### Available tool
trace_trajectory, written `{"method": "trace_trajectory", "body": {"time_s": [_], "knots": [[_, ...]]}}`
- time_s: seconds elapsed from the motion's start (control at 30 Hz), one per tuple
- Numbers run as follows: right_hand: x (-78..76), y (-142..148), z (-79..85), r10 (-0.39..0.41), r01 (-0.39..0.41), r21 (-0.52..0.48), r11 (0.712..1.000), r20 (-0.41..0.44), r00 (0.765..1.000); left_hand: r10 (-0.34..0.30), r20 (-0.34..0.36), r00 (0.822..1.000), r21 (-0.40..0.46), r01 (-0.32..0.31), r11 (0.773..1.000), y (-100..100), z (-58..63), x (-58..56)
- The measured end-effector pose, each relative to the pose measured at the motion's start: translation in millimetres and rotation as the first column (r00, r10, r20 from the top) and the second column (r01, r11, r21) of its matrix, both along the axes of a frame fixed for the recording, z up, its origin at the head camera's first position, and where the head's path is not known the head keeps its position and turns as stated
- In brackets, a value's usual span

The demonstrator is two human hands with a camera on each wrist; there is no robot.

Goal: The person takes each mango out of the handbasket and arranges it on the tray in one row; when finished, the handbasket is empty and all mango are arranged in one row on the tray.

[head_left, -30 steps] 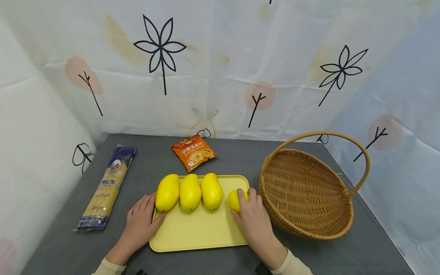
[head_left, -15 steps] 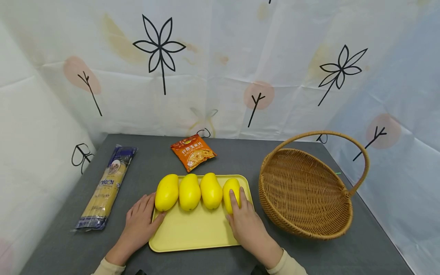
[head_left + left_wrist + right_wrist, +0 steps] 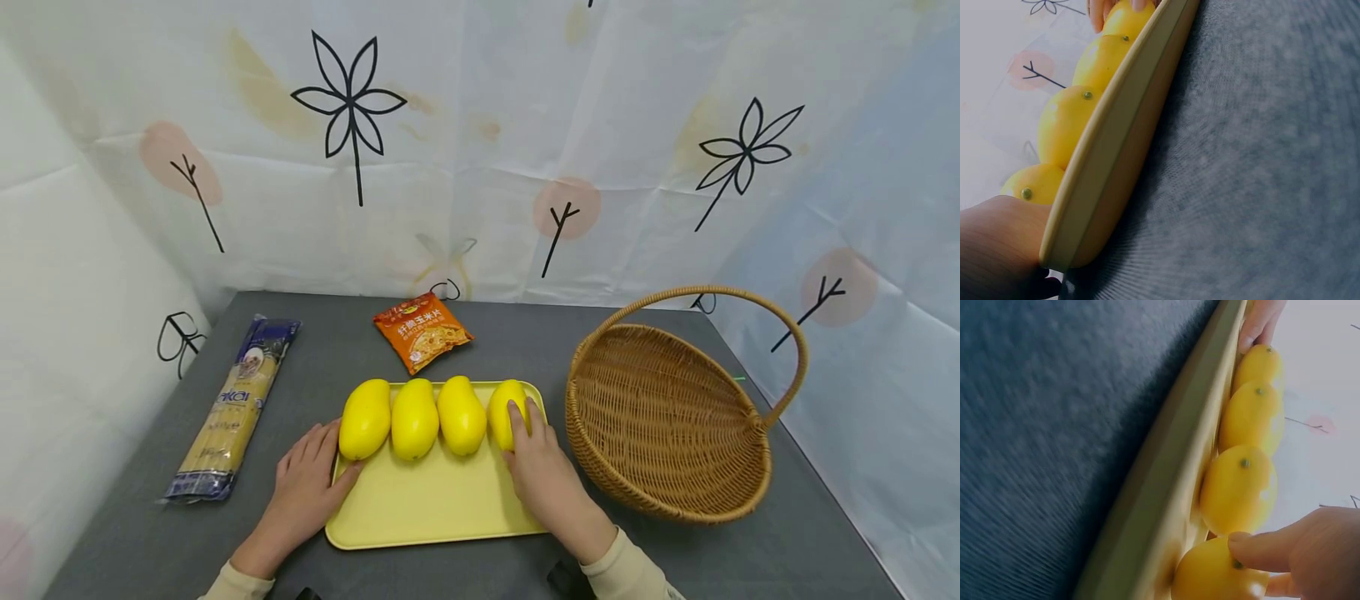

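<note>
A yellow tray lies on the table with a row of yellow mangoes along its far side. Three of them, a left mango, a middle one and a right one, lie side by side. My right hand holds the rightmost mango, fingers over its right side; in the right wrist view the thumb presses near its stem end. My left hand grips the tray's left edge, thumb over the rim beside the left mango, fingers along the outside.
A wicker basket with a tall handle stands tilted right of the tray. Behind the tray lies an orange snack packet. A long pack of noodles is on the left. A printed cloth hangs behind the table.
My right hand has shifted the rightmost mango left, then slightly away toward the tray's far rim, turning it to lie lengthwise like the others. The left hand has stayed in place.
</note>
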State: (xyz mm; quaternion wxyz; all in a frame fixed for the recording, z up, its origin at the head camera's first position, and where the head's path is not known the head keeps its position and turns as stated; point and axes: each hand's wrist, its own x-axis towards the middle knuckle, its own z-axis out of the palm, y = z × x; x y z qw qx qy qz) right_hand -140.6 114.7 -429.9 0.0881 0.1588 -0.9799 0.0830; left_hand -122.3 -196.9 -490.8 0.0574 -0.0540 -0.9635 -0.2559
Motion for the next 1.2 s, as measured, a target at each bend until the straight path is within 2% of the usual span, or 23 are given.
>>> {"method": "trace_trajectory", "body": {"time_s": [0.23, 0.53, 1.07, 1.2], "knots": [[-5.7, -0.1, -0.8, -0.018, 0.022, -0.071, 0.997, 0.058, 0.998, -0.001, -0.001, 1.000, -0.003, 0.001, 1.000, 0.6, -1.5, -0.3], [-2.9, -0.7, -1.5, -0.009, 0.011, -0.109, 0.994, 0.022, 1.000, 0.000, -0.004, 1.000, 0.004, 0.000, 1.000, 0.5, -2.4, -0.1], [1.3, 1.2, -0.7, -0.018, 0.019, -0.071, 0.997, 0.010, 1.000, 0.007, -0.018, 1.000, 0.000, -0.007, 1.000, 1.1, -3.9, -0.7], [5.4, 2.4, 3.0, -0.024, 0.026, -0.056, 0.998, 0.031, 0.999, 0.002, -0.014, 1.000, -0.001, -0.002, 1.000, 2.3, -3.1, 0.7]]}}
